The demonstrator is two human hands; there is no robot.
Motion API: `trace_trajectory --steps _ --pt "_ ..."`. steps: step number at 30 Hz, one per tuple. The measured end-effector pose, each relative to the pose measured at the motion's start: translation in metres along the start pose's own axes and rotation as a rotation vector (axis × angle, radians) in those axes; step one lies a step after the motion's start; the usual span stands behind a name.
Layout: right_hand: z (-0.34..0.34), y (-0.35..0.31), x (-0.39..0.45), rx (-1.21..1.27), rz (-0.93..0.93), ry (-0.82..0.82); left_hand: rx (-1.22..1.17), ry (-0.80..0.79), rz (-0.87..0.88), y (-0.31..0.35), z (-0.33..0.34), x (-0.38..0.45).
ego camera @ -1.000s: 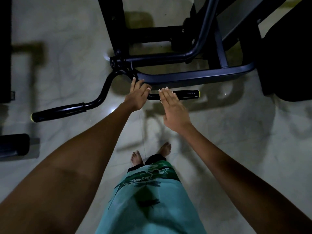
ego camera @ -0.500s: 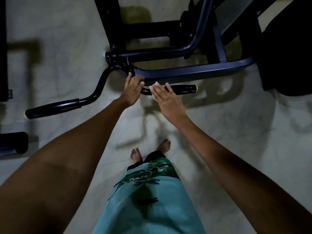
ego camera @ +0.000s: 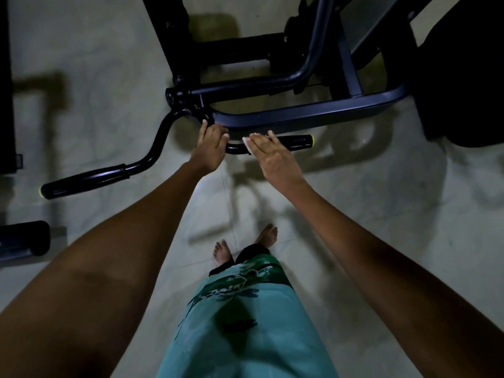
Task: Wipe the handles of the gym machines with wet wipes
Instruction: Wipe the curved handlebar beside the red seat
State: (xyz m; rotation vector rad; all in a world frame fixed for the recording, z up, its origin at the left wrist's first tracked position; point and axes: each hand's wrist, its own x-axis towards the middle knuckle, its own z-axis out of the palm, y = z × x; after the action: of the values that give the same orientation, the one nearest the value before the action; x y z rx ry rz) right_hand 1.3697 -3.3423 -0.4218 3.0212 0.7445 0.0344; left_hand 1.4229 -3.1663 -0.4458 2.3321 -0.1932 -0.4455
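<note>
Machine frame [ego camera: 300, 117] stands on the floor; curved bar [ego camera: 161, 148] hangs in front. Left hand [ego camera: 211, 148] curls round the bar's middle, steadying it. Right hand [ego camera: 275, 156], fingers straight, presses the wipe [ego camera: 246, 144] onto the right grip [ego camera: 298, 140]. Risk: flat pressure cleans only the top; wipe may slip off.

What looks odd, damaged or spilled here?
Nothing stands out. The right hand presses a wipe on the bar; the left hand rests near its bend. The floor shows only shadows.
</note>
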Motion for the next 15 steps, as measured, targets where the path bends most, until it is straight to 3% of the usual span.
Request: trace_trajectory --steps 5,7,11,15 --pt "-0.004 0.029 -0.016 0.095 0.050 0.067 0.194 -0.100 -0.091 0.002 -0.003 -0.001" --pt "-0.005 0.039 -0.019 0.172 0.043 0.061 0.285 -0.092 -0.024 0.006 -0.001 -0.007" --pt "-0.010 0.060 -0.032 0.313 0.146 -0.022 0.236 -0.058 0.142 0.004 0.005 -0.015" --pt "-0.005 0.084 -0.046 0.431 0.265 0.018 0.199 -0.043 0.132 0.003 0.011 -0.010"
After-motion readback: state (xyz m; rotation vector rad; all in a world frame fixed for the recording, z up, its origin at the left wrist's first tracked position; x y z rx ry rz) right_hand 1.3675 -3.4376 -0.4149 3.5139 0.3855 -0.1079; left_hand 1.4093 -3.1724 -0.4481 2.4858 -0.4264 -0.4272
